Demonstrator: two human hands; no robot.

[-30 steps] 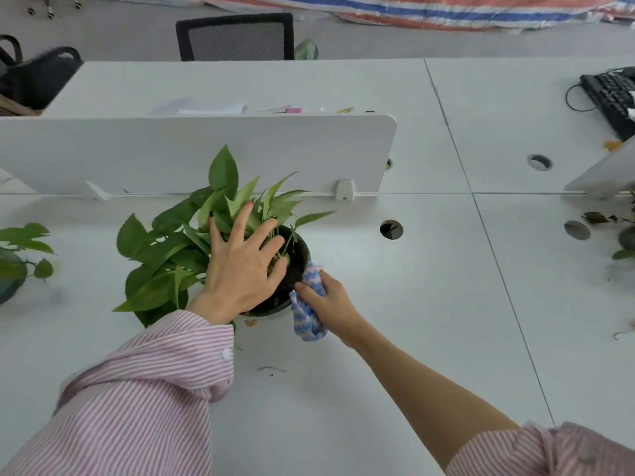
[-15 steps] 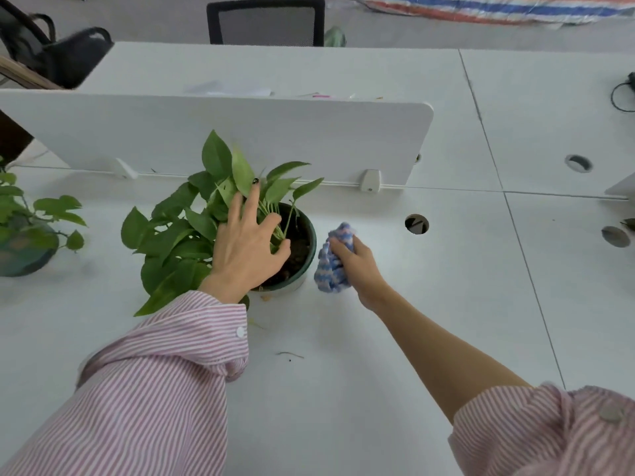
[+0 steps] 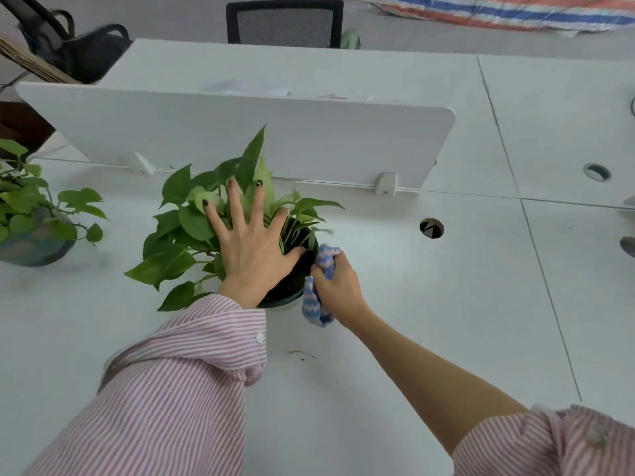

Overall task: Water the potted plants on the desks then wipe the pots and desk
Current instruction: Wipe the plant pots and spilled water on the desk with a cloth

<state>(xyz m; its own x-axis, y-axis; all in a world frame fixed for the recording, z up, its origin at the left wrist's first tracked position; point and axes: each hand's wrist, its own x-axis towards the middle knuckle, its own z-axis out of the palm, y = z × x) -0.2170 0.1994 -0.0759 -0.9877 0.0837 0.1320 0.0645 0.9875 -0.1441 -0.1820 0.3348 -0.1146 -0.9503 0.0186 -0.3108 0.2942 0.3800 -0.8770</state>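
So the potted plant [image 3: 220, 231] sits on the white desk [image 3: 429, 304] right in front of the divider panel [image 3: 240, 132], and its dark pot [image 3: 292, 293] is mostly hidden under the left hand [image 3: 252, 250]. That hand lies flat over the leaves with the fingers spread wide, pointing toward 12 o'clock, and the thumb reaches across to the pot's rim at about 3 o'clock, so it's a loose open grip, more pressing down than holding. The right hand [image 3: 338, 286] is just beside the pot at its 3 to 4 o'clock side, curled round a bunched blue and white cloth [image 3: 319, 293]. The cloth is squeezed between that grip and the pot wall, with one end poking up at 12 o'clock from the knuckles and the other end hanging down to the desk at around 6. Can't tell how much of the cloth actually touches the pot, the hand covers that bit. A second potted plant [image 3: 34, 214] stands well apart at 9 o'clock near the left edge. There's a cable hole [image 3: 432, 228] in the desk at 2 o'clock from the right hand, and a bit of dry plant debris [image 3: 300, 353] at 6 o'clock from the pot.
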